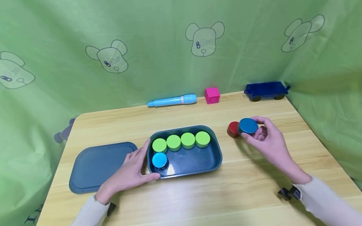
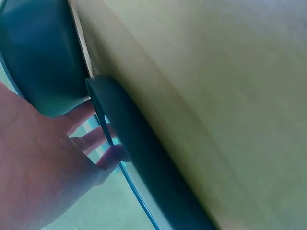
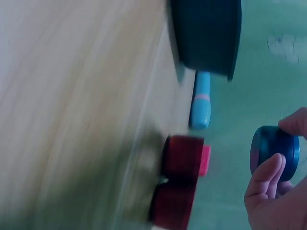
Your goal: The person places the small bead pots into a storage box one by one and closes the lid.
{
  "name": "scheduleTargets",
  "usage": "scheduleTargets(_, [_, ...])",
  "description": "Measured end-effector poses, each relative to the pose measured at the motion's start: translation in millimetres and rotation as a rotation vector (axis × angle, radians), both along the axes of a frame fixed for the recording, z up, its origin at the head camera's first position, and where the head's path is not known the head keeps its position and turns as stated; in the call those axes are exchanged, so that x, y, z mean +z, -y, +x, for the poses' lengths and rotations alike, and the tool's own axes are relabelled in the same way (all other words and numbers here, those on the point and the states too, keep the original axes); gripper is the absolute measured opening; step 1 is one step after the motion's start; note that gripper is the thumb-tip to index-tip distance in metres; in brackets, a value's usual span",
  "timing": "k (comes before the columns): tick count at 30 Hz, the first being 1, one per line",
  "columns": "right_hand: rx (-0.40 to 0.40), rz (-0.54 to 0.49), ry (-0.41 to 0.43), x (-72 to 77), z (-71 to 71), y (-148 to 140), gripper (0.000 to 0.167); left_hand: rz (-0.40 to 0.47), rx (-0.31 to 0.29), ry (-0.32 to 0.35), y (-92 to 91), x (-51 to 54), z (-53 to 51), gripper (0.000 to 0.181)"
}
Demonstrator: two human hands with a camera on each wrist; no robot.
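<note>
In the head view my right hand (image 1: 270, 141) pinches a blue round piece (image 1: 248, 126) between thumb and fingers, raised above the table. Two red pieces (image 3: 182, 158) stand side by side below it in the right wrist view; in the head view one red piece (image 1: 233, 129) shows and the other is mostly behind my fingers. My left hand (image 1: 131, 169) rests against the left end of the dark tray (image 1: 219, 157), fingers and thumb spread along its rim. Inside the tray, several green pieces (image 1: 188, 140) form a row, with one blue piece (image 1: 160, 160) in front at the left.
A dark flat lid (image 1: 99, 164) lies left of the tray, partly behind my left hand. Along the table's back edge are a light blue pen-shaped object (image 1: 172, 100), a pink cube (image 1: 212, 95) and a dark blue toy wagon (image 1: 266, 90). A green curtain (image 1: 158, 47) hangs behind.
</note>
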State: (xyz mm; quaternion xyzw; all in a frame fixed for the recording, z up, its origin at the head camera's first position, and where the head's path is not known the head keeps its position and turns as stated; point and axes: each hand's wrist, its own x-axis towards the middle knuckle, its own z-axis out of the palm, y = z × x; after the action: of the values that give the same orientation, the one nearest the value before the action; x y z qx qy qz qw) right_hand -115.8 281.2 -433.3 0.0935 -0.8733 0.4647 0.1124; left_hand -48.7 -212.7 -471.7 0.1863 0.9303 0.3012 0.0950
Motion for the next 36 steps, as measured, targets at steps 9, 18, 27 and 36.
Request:
scheduleTargets(9, [0.168,0.032,-0.028,6.5,13.1,43.9,0.064,0.0,0.004,0.004,1.0,0.7,0.2,0.125])
scheduleTargets(18, [0.261,0.067,-0.035,3.4,17.7,71.2,0.064,0.004,0.005,0.005,0.0,0.0,-0.8,0.126])
scheduleTargets(27, [0.329,0.076,0.087,1.9,19.9,96.6,0.064,0.005,0.001,0.002,0.0,0.6,-1.1,0.125])
scheduleTargets(36, [0.432,0.162,0.163,-1.7,21.8,131.1,0.065,0.005,0.0,0.004,0.3,0.7,-0.5,0.125])
